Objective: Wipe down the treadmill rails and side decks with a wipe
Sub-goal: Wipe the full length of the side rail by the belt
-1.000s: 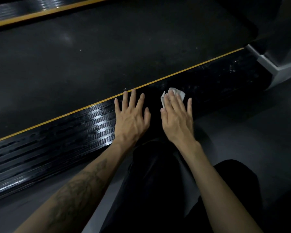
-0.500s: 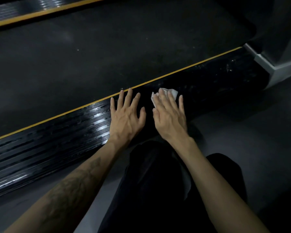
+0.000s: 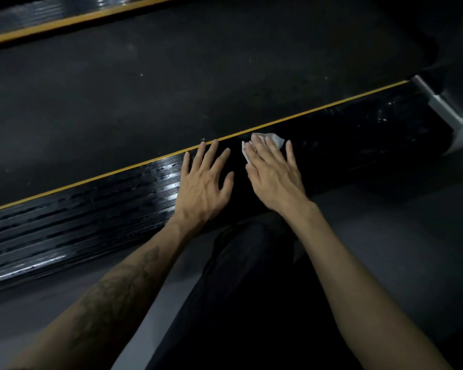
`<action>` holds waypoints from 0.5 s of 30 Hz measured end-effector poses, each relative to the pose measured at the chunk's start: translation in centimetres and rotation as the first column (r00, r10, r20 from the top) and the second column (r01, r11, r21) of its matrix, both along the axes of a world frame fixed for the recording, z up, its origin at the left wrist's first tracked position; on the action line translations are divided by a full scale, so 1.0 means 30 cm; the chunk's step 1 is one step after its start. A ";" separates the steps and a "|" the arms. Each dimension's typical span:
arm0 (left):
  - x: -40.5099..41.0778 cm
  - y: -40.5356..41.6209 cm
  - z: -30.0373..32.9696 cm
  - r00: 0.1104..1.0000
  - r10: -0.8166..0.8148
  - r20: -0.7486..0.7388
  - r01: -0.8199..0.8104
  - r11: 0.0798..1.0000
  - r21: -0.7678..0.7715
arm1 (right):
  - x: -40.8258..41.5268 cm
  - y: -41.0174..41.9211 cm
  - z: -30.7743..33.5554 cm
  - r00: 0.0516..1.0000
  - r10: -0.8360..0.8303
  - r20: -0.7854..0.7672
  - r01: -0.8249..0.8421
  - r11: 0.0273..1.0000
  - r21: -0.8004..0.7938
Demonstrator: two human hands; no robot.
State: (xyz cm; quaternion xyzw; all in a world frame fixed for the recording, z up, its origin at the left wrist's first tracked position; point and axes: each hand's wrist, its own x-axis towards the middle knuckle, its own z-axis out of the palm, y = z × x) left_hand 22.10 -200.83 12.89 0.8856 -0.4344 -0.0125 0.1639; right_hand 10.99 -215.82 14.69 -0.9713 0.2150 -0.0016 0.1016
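Head view of a treadmill seen from its side. The near side deck (image 3: 96, 209), a glossy black ribbed strip, runs diagonally from lower left to upper right; a thin yellow line (image 3: 318, 108) marks its far edge where it meets the dark running belt (image 3: 171, 84). Pale specks show on the deck's right-hand stretch, and bright reflections lie on the ribs at left.

The right hand (image 3: 274, 174) lies palm down on the deck with fingers straight and slightly spread, pressing a crumpled white wipe (image 3: 274, 138) flat against the surface; the wipe shows beyond the fingertips and beside the index finger, close to the yellow line.

The left hand (image 3: 205, 186) rests flat on the same deck just beside the right, fingers extended and fanned, holding nothing; its longest fingertips reach the yellow line. The two hands are apart, with a narrow dark gap between them.

A second yellow-edged side deck (image 3: 64, 12) crosses the upper left, beyond the belt. A grey upright base (image 3: 449, 113) stands at the deck's right end. The person's dark-trousered knee (image 3: 251, 263) lies below the hands, over grey floor (image 3: 412, 236).
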 end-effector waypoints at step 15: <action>0.000 -0.008 -0.005 1.000 0.007 -0.010 -0.007 1.000 -0.026 | 0.042 -0.022 0.036 0.997 -0.053 -0.059 0.053 0.999 0.003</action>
